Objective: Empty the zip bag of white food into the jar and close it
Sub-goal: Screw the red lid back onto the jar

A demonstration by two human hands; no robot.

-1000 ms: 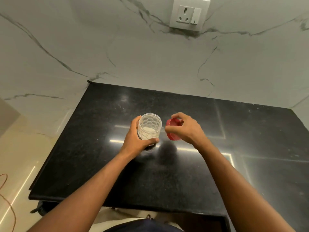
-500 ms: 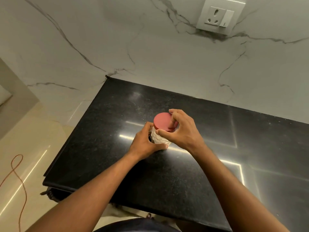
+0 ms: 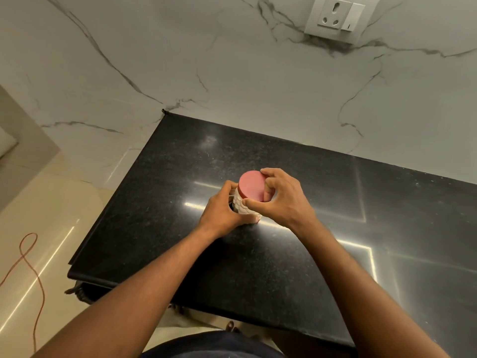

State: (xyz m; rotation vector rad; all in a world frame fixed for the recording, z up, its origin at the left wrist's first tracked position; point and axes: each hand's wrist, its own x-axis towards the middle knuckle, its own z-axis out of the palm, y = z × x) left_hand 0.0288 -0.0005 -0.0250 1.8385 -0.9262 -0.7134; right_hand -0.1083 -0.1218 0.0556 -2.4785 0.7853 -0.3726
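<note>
A clear patterned jar (image 3: 241, 207) holding white food stands on the black counter (image 3: 160, 197) near its middle. A red lid (image 3: 251, 185) sits on top of the jar. My left hand (image 3: 222, 213) wraps around the jar's body from the left. My right hand (image 3: 281, 200) grips the lid's rim from the right, with the thumb at the front and the fingers over the far edge. No zip bag is in view.
A marble wall rises behind the counter, with a white socket and switch plate (image 3: 335, 18) at the top right. The counter's left and front edges drop to a cream floor, where an orange cable (image 3: 28, 257) lies at the left.
One second ago my right hand held the red lid beside the open jar. The lid now sits on the jar with my right hand gripping it. The camera has shifted left.
</note>
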